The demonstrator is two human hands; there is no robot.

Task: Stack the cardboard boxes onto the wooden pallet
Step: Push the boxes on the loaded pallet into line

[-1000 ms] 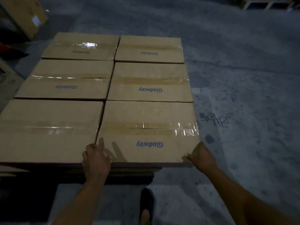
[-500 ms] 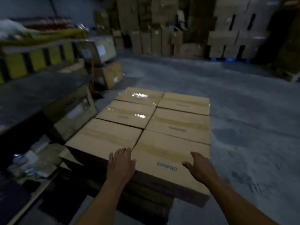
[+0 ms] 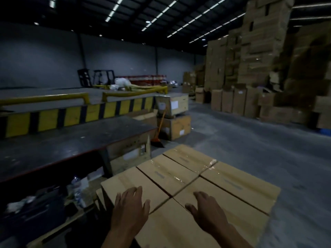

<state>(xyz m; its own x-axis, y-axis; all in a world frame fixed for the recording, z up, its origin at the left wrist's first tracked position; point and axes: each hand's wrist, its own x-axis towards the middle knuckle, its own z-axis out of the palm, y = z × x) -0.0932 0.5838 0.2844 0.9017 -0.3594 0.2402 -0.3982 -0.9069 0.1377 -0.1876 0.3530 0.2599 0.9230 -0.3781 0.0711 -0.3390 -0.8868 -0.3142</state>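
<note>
Several flat taped cardboard boxes (image 3: 168, 173) lie side by side in two rows, forming one layer low in the view. The wooden pallet (image 3: 98, 196) shows only as a sliver at the layer's left edge. My left hand (image 3: 130, 212) hovers over the near boxes with its fingers spread and nothing in it. My right hand (image 3: 207, 211) is likewise open above the nearest box (image 3: 179, 228), palm down. Whether either palm touches the cardboard I cannot tell.
A dark raised dock platform (image 3: 59, 147) with yellow-black striping runs along the left. Wooden crates (image 3: 176, 115) and an orange broom (image 3: 158, 133) stand beyond the boxes. Tall carton stacks (image 3: 254, 72) fill the right wall. Bare concrete floor (image 3: 250, 145) lies to the right. Clutter and a water bottle (image 3: 77, 190) sit lower left.
My hands have let go of the nearest box's front edge and risen open above the layer. The view has tilted up from the box tops to the warehouse.
</note>
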